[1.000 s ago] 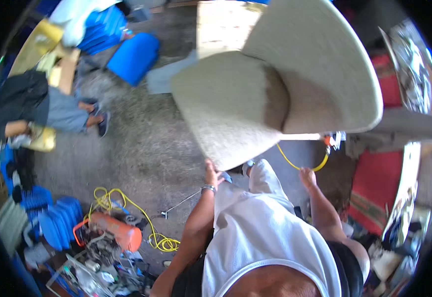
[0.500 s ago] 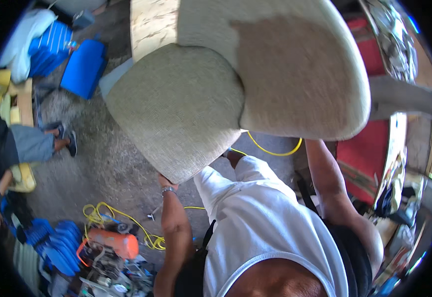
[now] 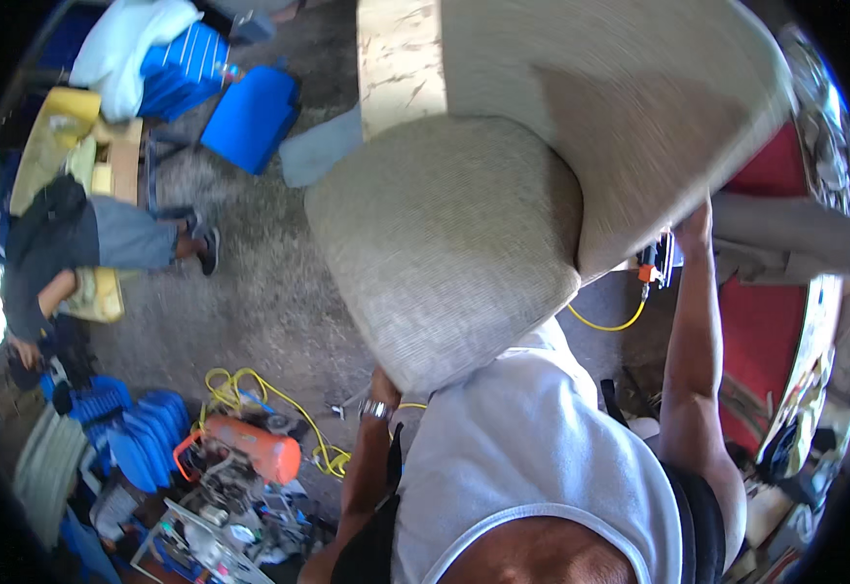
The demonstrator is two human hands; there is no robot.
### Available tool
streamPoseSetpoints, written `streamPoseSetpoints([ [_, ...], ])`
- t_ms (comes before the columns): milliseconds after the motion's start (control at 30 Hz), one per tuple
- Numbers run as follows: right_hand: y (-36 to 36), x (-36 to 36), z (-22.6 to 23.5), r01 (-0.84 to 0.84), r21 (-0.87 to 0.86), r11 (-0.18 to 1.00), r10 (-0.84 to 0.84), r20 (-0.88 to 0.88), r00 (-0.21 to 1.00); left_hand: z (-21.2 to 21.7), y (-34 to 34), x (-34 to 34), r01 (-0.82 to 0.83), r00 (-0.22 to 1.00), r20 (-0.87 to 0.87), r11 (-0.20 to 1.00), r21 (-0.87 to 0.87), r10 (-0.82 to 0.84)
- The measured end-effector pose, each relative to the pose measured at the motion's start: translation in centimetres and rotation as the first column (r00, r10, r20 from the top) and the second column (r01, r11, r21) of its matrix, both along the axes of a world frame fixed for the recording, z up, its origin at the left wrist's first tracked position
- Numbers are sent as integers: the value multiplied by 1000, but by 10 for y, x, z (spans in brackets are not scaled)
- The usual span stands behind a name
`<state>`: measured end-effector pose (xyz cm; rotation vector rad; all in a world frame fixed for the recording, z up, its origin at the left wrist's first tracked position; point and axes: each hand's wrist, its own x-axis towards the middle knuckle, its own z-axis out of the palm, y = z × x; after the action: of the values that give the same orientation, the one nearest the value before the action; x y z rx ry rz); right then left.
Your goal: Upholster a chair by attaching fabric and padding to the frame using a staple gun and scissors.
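A chair with beige ribbed upholstery is held up in front of me, its rounded seat (image 3: 444, 243) facing me and its broad backrest (image 3: 639, 117) at the upper right, blurred along its edge. My left hand (image 3: 383, 387), with a metal watch at the wrist, grips the near left corner of the seat; its fingers are partly hidden beneath. My right hand (image 3: 695, 226) holds the lower right edge of the backrest, fingers mostly hidden behind it. Just left of that hand shows an orange and black air tool (image 3: 649, 261) with a yellow hose (image 3: 605, 324).
A light, stained board (image 3: 401, 68) stands beyond the chair. Blue plastic seats (image 3: 250, 119) lie at far left, where another person (image 3: 55, 229) sits or bends. An orange compressor (image 3: 255, 448), a yellow coiled hose (image 3: 240, 384) and cluttered parts are at lower left. Red panels (image 3: 761, 341) line the right.
The chair has tilted, its backrest swinging up and right in the picture. My right hand has moved up along its edge, and the orange air tool has come into sight. The whole view has shifted.
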<state>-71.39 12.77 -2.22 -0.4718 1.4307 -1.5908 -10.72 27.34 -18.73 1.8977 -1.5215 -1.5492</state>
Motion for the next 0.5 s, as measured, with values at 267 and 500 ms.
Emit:
streamPoseSetpoints([
  [267, -148, 107, 48, -408, 56, 911, 313, -740, 596, 70, -52, -67, 591, 801, 91, 806, 39, -592],
  [500, -139, 47, -27, -428, -34, 903, 430, 70, 900, 72, 34, -302, 412, 904, -71, 904, -118, -421],
])
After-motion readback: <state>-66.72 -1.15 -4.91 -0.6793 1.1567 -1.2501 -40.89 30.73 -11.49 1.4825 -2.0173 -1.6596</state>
